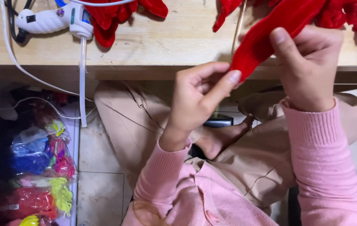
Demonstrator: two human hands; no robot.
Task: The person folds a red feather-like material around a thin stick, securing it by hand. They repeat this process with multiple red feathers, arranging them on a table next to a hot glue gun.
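1. Plastic bags of bright yarn or trimmings, blue, pink, yellow and red, lie in a bin at the far left, below the table edge.
2. On the wooden table, far left, rests a white glue gun with a pale glue stick jutting toward the near side past the table edge; a white cord loops beside it.
3. Scraps of red fabric lie on the table just right of the glue gun.
4. The left hand sits in the middle, over the lap in beige trousers. Its thumb and forefinger are pinched together on the near, lower tip of the red velvet strip.
5. The strip's long axis runs diagonally: from that pinched tip near the table's front edge, up and to the right, away from the person, toward the far right pile of the same red cloth.
6. The right hand is just right of the strip, fingers curled closed round its edge with the thumb pressed on the velvet, higher along its length than the left.
7. So the strip lies between both hands; the left holds the end, the right the body, and they are near each other but not touching.
8. A thin wire or stick stands just left of the strip on the table; whether it touches the strip, I cannot tell.
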